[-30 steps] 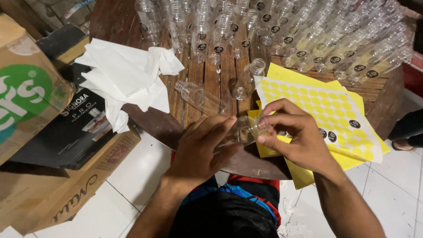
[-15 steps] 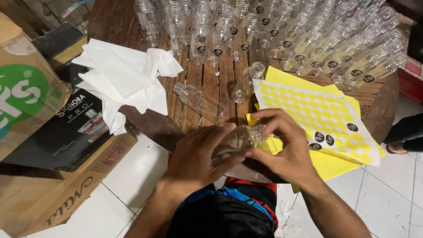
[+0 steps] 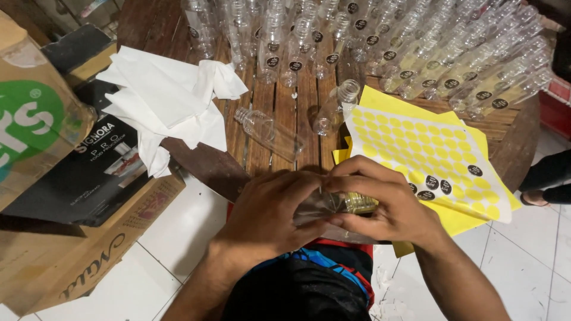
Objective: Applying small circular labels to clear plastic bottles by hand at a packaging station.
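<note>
A clear plastic bottle (image 3: 333,205) lies sideways between both hands at the near edge of the wooden table (image 3: 285,107). My left hand (image 3: 267,217) wraps its body. My right hand (image 3: 386,205) covers its neck end, fingers pressed on it. Just right of the hands lies a yellow sticker sheet (image 3: 428,148) with a few round black stickers (image 3: 433,185) left on it. Two more unlabelled clear bottles lie on the table, one on its side (image 3: 267,131) and one (image 3: 333,110) by the sheet's corner.
Several clear bottles with black round labels (image 3: 380,41) fill the back of the table. Crumpled white paper (image 3: 166,101) sits at the left edge. Cardboard boxes (image 3: 65,196) stand on the white tile floor at left. Another person's foot (image 3: 544,178) shows at far right.
Both hands drew the bottle down and nearer to me, off the sticker sheet. My right hand has closed over the bottle, pressing on it.
</note>
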